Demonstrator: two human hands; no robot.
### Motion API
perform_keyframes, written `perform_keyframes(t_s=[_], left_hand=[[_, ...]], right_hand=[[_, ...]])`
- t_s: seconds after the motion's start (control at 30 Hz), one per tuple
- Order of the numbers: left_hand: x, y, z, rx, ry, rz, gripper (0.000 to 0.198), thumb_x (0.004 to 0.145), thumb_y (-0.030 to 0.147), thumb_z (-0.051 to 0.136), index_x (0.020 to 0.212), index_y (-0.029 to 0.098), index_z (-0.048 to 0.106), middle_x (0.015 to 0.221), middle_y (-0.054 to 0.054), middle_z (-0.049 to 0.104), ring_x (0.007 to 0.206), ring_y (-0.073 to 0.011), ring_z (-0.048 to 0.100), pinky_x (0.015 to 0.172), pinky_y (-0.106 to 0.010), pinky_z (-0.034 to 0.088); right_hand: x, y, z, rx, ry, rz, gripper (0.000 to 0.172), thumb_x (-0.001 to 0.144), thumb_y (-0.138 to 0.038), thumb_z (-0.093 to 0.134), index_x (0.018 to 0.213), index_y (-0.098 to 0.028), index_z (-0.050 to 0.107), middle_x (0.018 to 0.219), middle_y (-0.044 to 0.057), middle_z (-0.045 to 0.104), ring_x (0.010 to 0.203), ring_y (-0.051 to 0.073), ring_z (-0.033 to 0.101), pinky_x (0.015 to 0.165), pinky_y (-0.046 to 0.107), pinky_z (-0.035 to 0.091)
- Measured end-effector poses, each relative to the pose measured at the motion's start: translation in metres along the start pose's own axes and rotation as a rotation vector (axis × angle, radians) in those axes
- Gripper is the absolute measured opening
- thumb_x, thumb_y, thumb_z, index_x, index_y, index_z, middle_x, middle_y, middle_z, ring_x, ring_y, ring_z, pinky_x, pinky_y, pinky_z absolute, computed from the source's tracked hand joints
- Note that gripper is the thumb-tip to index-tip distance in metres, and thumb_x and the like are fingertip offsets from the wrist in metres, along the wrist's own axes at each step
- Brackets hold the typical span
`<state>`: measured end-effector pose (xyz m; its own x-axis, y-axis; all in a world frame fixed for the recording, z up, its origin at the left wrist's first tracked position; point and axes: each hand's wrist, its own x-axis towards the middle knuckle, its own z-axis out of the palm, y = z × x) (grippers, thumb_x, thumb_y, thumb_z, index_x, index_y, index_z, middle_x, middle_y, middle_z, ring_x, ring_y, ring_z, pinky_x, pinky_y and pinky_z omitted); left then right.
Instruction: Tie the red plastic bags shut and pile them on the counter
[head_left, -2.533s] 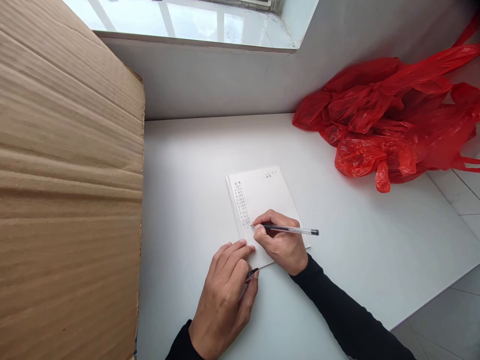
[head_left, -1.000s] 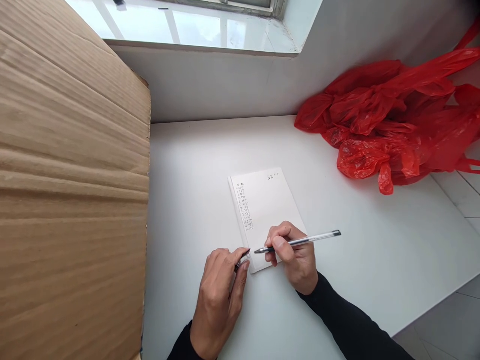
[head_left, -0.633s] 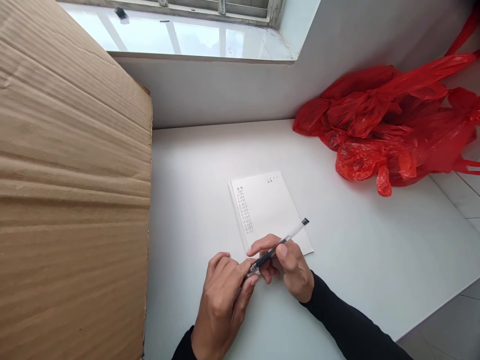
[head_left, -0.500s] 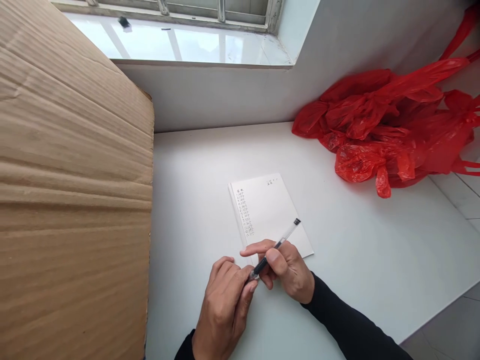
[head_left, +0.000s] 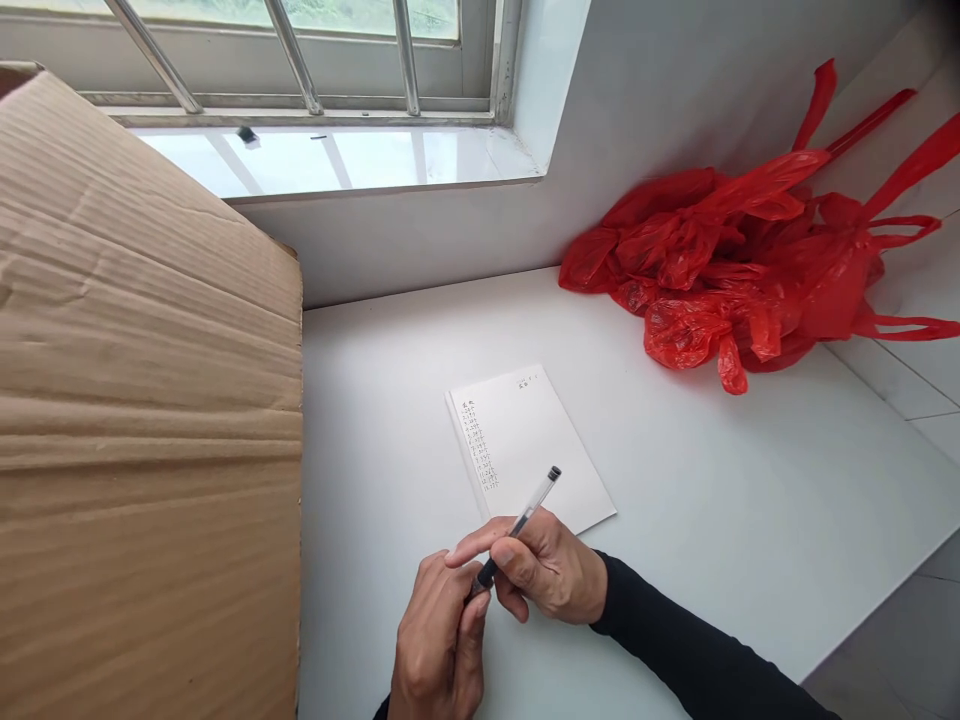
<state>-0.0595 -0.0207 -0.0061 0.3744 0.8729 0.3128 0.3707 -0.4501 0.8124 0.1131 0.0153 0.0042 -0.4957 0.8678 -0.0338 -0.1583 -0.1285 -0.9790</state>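
A pen (head_left: 535, 499) with a clear barrel and a dark grip slants across my right hand (head_left: 561, 572), pinched between thumb and fingers. Its dark end points up and away from me. The lower end goes in between the thumb and forefinger of my left hand (head_left: 431, 640), which is closed around it; whether a cap covers the tip there is hidden. Just beyond both hands lies a white notebook (head_left: 541, 430) with a handwritten numbered list down its left side and a few marks at the top right. My right hand overlaps its near edge.
A large cardboard box (head_left: 150, 450) fills the left side. Crumpled red plastic bags (head_left: 720, 260) lie at the back right of the white table (head_left: 712, 480). Behind, a barred window (head_left: 300, 60) has a shiny sill (head_left: 390, 160) with a small dark object on it.
The view has tilted up slightly, showing more of the window. Both hands have shifted slightly left and down in the picture, still on the pen. The notebook stays on the table.
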Motion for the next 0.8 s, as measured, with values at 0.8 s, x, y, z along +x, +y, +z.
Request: perform_keyframes(t_s=[0.8], left_hand=[[0.008, -0.006, -0.001, 0.031, -0.001, -0.109, 0.025, 0.096, 0.016, 0.051, 0.117, 0.026, 0.061, 0.084, -0.002, 0.061, 0.078, -0.0164, 0.059, 0.067, -0.027, 0.05]], right_hand=[[-0.007, -0.013, -0.017, -0.078, 0.414, -0.09, 0.028, 0.094, -0.04, 0.06, 0.115, -0.023, 0.067, 0.085, 0.004, 0.067, 0.076, 0.016, 0.063, 0.065, 0.029, 0.052]])
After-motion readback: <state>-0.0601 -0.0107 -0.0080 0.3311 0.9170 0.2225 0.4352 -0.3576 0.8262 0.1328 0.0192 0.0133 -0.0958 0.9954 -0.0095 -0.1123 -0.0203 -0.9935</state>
